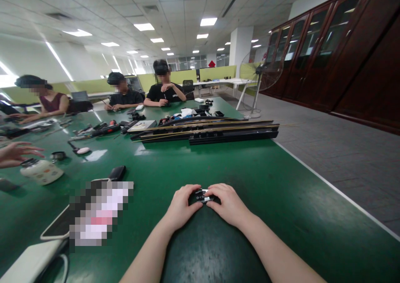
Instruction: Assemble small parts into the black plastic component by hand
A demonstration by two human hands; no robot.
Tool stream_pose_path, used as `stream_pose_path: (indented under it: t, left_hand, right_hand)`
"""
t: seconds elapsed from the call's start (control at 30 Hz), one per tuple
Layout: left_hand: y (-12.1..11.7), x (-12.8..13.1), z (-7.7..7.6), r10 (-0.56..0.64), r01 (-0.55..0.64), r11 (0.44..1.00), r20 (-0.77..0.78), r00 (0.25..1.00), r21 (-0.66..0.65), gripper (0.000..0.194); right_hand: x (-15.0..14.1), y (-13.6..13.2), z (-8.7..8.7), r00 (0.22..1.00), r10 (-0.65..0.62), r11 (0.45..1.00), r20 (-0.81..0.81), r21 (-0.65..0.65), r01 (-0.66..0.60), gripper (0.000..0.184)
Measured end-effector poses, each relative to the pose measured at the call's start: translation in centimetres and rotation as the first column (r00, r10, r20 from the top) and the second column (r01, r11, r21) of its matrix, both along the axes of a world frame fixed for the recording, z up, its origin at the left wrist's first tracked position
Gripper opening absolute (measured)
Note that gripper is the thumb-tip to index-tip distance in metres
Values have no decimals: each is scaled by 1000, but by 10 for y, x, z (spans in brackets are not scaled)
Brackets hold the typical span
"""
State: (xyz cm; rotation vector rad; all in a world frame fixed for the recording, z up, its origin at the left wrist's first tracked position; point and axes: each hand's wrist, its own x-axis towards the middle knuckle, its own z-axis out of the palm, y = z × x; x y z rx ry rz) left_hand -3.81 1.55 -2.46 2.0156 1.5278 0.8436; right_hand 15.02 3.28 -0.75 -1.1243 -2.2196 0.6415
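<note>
Low over the green table (150, 170), a small black part with silvery, shiny bits (203, 197) sits between my two hands. My left hand (183, 206) grips its left end, with the thumb in front and the fingers behind. On the right end, my right hand (228, 204) closes in the same way, its thumb and fingertips almost meeting those of the left. The fingers cover much of the part, so its exact kind cannot be made out.
Beyond my hands lie long black rails (234, 135) with thin brass-coloured rods. To the left are a phone-like device (56, 222), a white box (34, 260) with a cable and a patterned jar (42, 172) near another person's hand (18, 153). Several people sit across the table.
</note>
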Motion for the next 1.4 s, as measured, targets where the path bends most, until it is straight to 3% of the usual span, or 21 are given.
stream_pose_path:
  t: [0.43, 1.4]
  left_hand:
    - [0, 0, 1, 3, -3, 1000, -18, 1000, -3, 40]
    - [1, 0, 0, 7, -7, 1000, -4, 1000, 5, 33]
  right_hand:
    - [4, 5, -1, 983, -40, 989, -177, -145, 15, 34]
    - [3, 5, 0, 991, -29, 990, -131, -142, 10, 23]
